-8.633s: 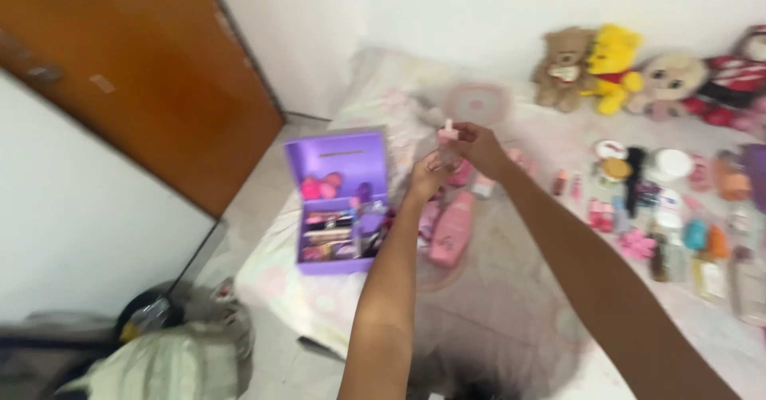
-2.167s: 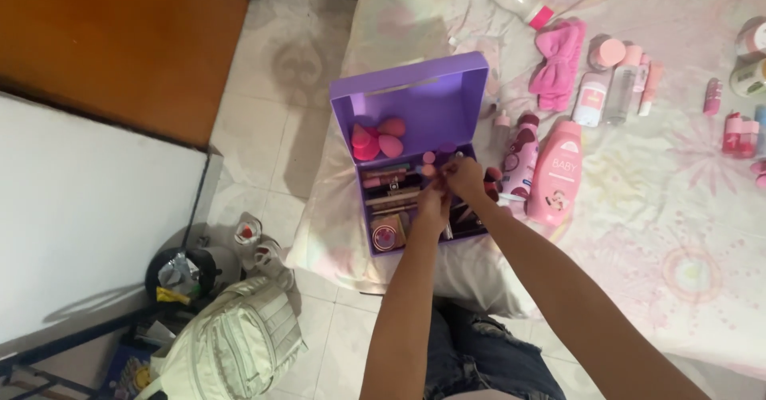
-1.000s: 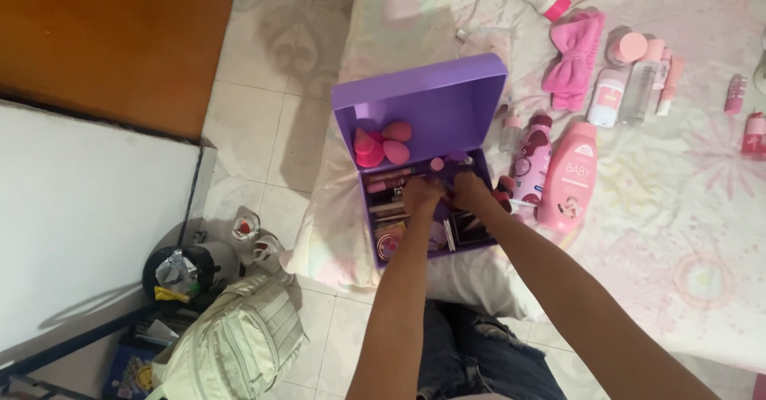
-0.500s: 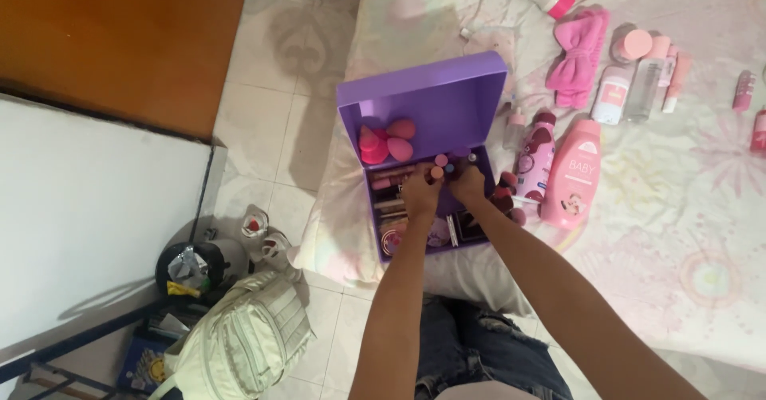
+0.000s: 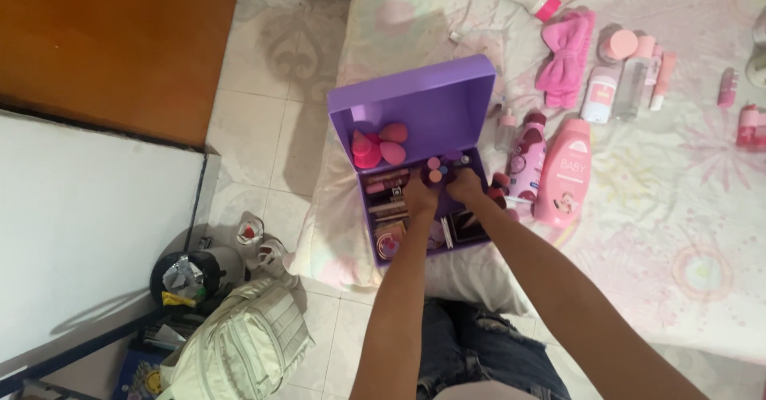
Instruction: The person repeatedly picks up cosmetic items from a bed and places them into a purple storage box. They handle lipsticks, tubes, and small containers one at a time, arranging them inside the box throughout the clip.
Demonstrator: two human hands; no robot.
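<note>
Showing: one purple box (image 5: 423, 100), three pink makeup sponges (image 5: 377, 143), one pink bow headband (image 5: 565, 61), two hands (image 5: 420, 195).

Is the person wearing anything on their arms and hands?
No. Both arms are bare all the way up, with no sleeves showing. The left hand and the right hand wear no gloves, and no watch or bracelet shows at the wrists. The picture is too small to tell about rings or nail polish.
</note>
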